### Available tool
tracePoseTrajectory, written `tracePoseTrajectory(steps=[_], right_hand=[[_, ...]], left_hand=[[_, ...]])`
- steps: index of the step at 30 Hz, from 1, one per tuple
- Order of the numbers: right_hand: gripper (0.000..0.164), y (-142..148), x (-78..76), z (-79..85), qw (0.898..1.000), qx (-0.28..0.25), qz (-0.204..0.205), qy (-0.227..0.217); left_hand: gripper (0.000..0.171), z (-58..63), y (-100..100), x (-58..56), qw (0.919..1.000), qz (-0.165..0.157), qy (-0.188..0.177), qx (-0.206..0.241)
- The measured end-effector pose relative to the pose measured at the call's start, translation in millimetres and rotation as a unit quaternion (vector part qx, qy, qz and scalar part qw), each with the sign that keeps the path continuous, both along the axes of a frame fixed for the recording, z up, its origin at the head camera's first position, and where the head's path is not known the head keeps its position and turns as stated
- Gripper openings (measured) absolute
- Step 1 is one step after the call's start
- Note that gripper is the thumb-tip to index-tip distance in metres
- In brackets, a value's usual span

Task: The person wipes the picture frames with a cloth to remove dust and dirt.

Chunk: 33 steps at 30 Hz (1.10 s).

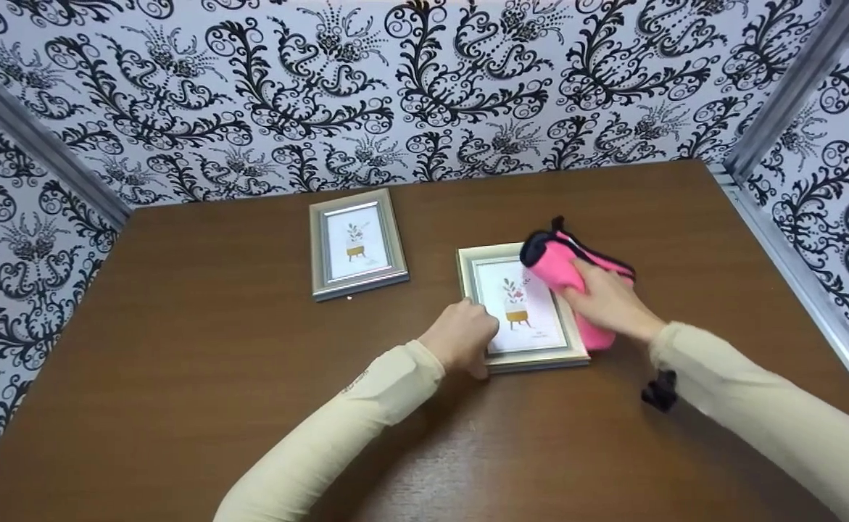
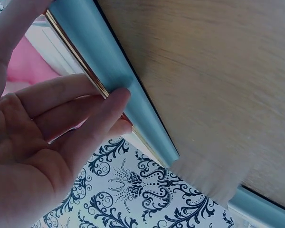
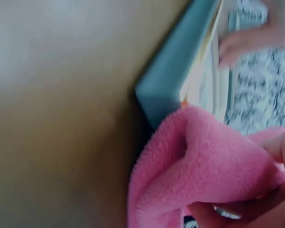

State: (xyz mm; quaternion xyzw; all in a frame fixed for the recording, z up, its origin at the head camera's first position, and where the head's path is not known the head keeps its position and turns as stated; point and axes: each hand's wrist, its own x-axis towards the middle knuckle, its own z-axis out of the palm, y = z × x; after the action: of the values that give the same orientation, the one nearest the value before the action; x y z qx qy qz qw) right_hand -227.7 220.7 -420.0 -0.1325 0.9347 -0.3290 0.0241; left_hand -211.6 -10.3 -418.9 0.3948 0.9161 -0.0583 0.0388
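A picture frame (image 1: 536, 357) with a potted-plant print lies flat on the brown table. My left hand (image 1: 460, 335) grips its left side near the front corner; in the left wrist view, the fingers (image 2: 115, 102) lie over the gold-lined edge of the frame (image 2: 97, 45). My right hand (image 1: 609, 297) holds a bunched pink cloth (image 1: 556, 264) with dark trim against the frame's right side. Up close in the right wrist view, the fluffy cloth (image 3: 204, 161) covers part of the frame's corner, and some of the right fingers are hidden by it.
A second, similar picture frame (image 1: 397, 243) lies farther back and to the left on the table (image 1: 214, 326). Patterned wall panels (image 1: 424, 94) close off the back and sides, joined by metal posts. A small black item (image 1: 660, 391) hangs by the right sleeve.
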Motion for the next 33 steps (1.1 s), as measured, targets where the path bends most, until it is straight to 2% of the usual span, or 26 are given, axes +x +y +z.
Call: tracePoseTrajectory(steps=[3,5,8,10,15,19,22,24,26,29,33], right_hand=[[0.051,2,-20.5,-1.7,0.999,-0.016,0.007,-0.038],[0.058,2,-33.1,-3.4,0.998,-0.024,0.008,-0.058],[0.060,0,-47.0,-6.7,0.998,-0.014,0.010,-0.060],[0.057,-3,-52.1,-9.6,0.999,0.003,0.012,-0.046],[0.056,-20,-49.6,-11.3,0.995,0.099,0.015,-0.022],[0.054,-41,-37.5,-6.7,0.978,0.208,0.010,-0.008],[0.047,-61,-31.0,-4.7,0.965,0.261,0.012,0.029],[0.040,-74,-28.7,-4.0,0.964,0.259,0.021,0.047],[0.031,-85,-27.7,-4.0,0.970,0.232,0.043,0.057],[0.039,-96,-27.1,-3.5,0.978,0.170,0.115,0.039],[0.051,-94,-29.8,-0.6,0.973,0.121,0.196,-0.005]], left_hand=[[0.034,-1.5,1,1.1,1.0000,-0.008,0.003,0.004],[0.034,-2.3,2,2.0,0.9998,-0.016,0.007,0.004],[0.033,-4.4,2,2.9,0.9995,-0.027,0.010,0.007],[0.032,-5.0,2,3.1,0.9995,-0.031,0.006,0.009],[0.030,-3.4,0,2.1,0.9995,-0.031,-0.009,0.004],[0.028,-1.9,-4,1.4,0.9993,-0.037,-0.010,0.006],[0.025,-1.7,-8,1.3,0.9992,-0.039,0.000,0.013],[0.023,-1.9,-10,1.5,0.9991,-0.038,0.005,0.019],[0.021,-3.0,-12,1.3,0.9989,-0.039,0.011,0.023],[0.022,-4.8,-14,0.8,0.9985,-0.046,0.022,0.020],[0.023,-3.4,-13,0.5,0.9983,-0.050,0.027,0.013]])
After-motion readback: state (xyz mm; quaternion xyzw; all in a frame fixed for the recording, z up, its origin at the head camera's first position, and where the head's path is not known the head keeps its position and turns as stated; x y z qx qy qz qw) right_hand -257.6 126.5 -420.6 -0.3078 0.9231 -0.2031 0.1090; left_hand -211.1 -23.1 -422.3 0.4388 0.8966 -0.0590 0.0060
